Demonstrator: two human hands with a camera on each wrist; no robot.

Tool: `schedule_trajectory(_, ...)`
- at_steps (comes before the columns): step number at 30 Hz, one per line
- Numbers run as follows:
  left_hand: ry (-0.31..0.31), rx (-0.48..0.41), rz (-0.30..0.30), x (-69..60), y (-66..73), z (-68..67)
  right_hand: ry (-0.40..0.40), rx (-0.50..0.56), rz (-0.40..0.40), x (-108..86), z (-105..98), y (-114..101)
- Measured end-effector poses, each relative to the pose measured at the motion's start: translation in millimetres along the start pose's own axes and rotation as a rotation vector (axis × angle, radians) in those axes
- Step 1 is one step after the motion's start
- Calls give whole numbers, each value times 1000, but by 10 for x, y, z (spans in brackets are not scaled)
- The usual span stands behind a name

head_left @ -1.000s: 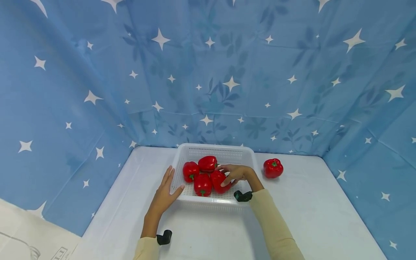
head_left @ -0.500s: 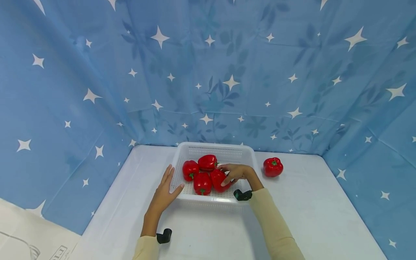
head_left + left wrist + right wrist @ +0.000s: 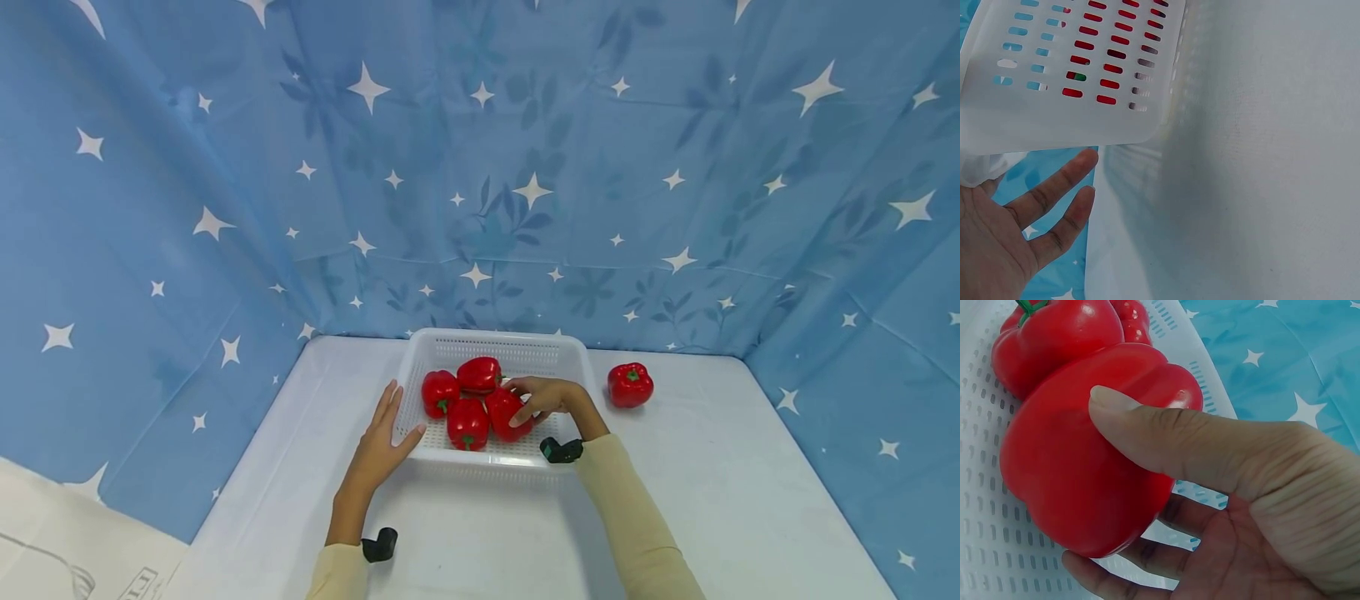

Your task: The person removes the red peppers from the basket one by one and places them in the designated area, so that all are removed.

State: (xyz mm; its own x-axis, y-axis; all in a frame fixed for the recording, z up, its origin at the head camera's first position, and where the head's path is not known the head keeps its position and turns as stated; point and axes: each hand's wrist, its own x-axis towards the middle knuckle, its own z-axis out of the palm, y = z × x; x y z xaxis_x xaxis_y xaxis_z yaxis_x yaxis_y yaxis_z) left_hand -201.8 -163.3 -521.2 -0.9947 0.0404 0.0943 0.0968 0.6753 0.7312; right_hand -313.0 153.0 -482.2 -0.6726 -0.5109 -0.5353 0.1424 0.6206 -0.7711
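A white perforated basket [image 3: 540,353] holds several red bell peppers. My right hand [image 3: 551,396] reaches in over the right side and grips one red bell pepper [image 3: 1091,462], thumb across its top and fingers curled beneath. Against that pepper, to its left, lies another bell pepper [image 3: 467,423] with a green stem. Two more peppers, a left one [image 3: 440,393] and a rear one [image 3: 480,376], sit behind. My left hand [image 3: 377,452] is at the basket's left front corner, fingers spread. In the left wrist view its thumb side is hidden behind the basket's edge.
One more red bell pepper [image 3: 631,386] stands on the white table [image 3: 712,467], right of the basket. A blue star-patterned curtain [image 3: 480,167] rises behind the table and along both sides. Small black wrist cameras sit on both wrists.
Both hands stay in place, the right one holding the same bell pepper. The head view shifts very slightly; nothing else visibly moves.
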Motion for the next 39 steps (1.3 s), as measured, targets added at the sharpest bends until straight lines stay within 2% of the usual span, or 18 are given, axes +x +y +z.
schedule_trajectory(10,5,-1,19,-4,-8,-1,17,-18,9,-49,-9,-10)
schedule_trajectory(21,12,1,32,-6,-14,1,56,15,11,-70,-31,-21)
schedule_trajectory(30,14,-14,17,-4,-24,31,97,53,23,-101,-8,-1)
schedule_trajectory(39,8,-11,24,-2,-19,13,82,47,18,-107,-29,17)
